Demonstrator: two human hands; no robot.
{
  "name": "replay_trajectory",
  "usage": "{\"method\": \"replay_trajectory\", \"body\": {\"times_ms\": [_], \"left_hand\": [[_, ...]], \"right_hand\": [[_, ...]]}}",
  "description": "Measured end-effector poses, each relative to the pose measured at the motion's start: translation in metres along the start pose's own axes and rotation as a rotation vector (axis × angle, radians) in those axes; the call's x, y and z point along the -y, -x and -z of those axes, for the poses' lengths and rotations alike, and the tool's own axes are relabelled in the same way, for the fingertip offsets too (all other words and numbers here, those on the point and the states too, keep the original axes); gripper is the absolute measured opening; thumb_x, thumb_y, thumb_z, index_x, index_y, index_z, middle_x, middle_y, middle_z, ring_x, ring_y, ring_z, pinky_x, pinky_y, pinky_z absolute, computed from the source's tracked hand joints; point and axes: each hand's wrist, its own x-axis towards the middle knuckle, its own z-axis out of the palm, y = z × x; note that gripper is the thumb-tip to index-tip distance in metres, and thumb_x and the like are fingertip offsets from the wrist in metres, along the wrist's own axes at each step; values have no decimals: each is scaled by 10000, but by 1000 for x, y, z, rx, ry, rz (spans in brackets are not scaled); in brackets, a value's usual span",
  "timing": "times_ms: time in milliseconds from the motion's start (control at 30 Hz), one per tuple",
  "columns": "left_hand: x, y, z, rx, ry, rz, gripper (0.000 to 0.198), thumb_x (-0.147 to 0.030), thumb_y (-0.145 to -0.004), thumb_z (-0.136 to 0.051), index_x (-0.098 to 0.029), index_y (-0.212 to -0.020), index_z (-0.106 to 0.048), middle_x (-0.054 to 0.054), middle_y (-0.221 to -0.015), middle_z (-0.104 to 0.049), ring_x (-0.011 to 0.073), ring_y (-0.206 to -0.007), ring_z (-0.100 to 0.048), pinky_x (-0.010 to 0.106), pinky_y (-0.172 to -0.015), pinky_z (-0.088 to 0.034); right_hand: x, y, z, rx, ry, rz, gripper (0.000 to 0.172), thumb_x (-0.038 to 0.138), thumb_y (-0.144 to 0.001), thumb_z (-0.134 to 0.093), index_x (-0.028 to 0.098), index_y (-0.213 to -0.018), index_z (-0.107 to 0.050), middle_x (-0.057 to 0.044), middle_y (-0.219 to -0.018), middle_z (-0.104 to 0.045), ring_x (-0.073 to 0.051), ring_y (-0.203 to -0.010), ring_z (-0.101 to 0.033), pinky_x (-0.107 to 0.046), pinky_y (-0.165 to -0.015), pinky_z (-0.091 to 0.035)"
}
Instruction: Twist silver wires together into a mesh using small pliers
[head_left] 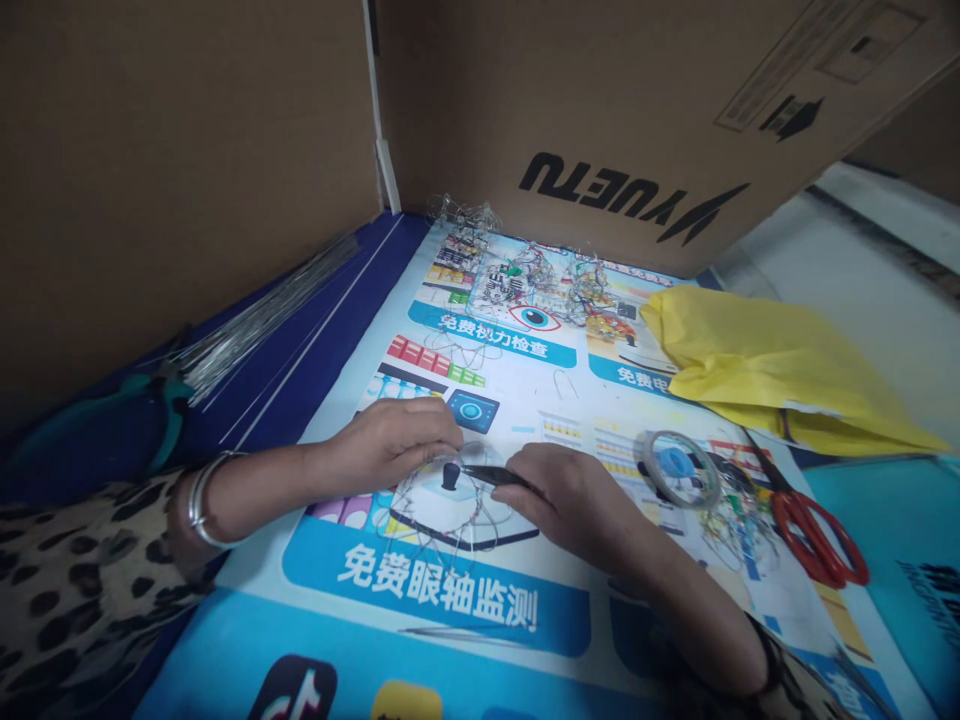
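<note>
My left hand is closed, its thumb and fingers pinching the upper edge of a thin wire ring with looped, petal-like bends. My right hand is wrapped round dark needle-nose pliers. The narrow jaws point left and meet the wire close to my left fingertips; the handles are hidden in my palm. The wire ring hangs low over a printed poster sheet. Two thin straight pieces lie on the sheet nearer me.
Cardboard walls stand left and behind. A bundle of straight wires lies left, beside teal-handled pliers. Tangled wire pieces sit at the back. At right are a tape roll, red-handled scissors and a yellow bag.
</note>
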Motion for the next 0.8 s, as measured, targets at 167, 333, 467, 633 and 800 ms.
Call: {"method": "replay_trajectory", "body": {"times_ms": [167, 333, 467, 633, 800], "left_hand": [[1, 0, 0, 10, 4, -7, 158, -196, -898, -431, -168, -877, -586, 41, -823, -605, 126, -789, -552, 215, -708, -431], [0, 0, 0, 20, -5, 20, 160, -185, -896, -428, -165, -862, -584, 31, -810, -601, 121, -782, -549, 213, -698, -427], [3, -1, -2, -35, -72, 115, 139, -170, -884, -446, -162, -881, -585, 25, -815, -595, 123, -786, -547, 219, -693, -425], [5, -3, -1, -136, -118, 266, 183, -211, -838, -534, -165, -1012, -569, 32, -911, -595, 129, -810, -560, 241, -725, -451], [-11, -2, 6, -384, -152, 245, 185, -178, -870, -466, -159, -1031, -554, 62, -1038, -590, 156, -1010, -534, 296, -892, -432]], "right_hand": [[2, -2, 1, -14, 10, -6, 258, 359, -874, -457, 176, -714, -544, -9, -700, -586, -111, -639, -500, -226, -571, -296], [3, -1, -1, -20, 44, -23, 254, 365, -870, -468, 178, -720, -551, -10, -705, -595, -116, -645, -513, -230, -569, -295], [1, -1, -8, -122, 150, -50, 259, 382, -872, -464, 174, -742, -547, -23, -718, -593, -138, -667, -519, -245, -585, -300], [-3, -1, -17, -268, 224, -48, 263, 373, -872, -462, 162, -746, -555, -44, -712, -577, -154, -676, -508, -257, -609, -323], [-8, -1, -24, -418, 173, -28, 254, 368, -870, -462, 172, -757, -578, -51, -732, -564, -174, -728, -499, -286, -661, -366]]}}
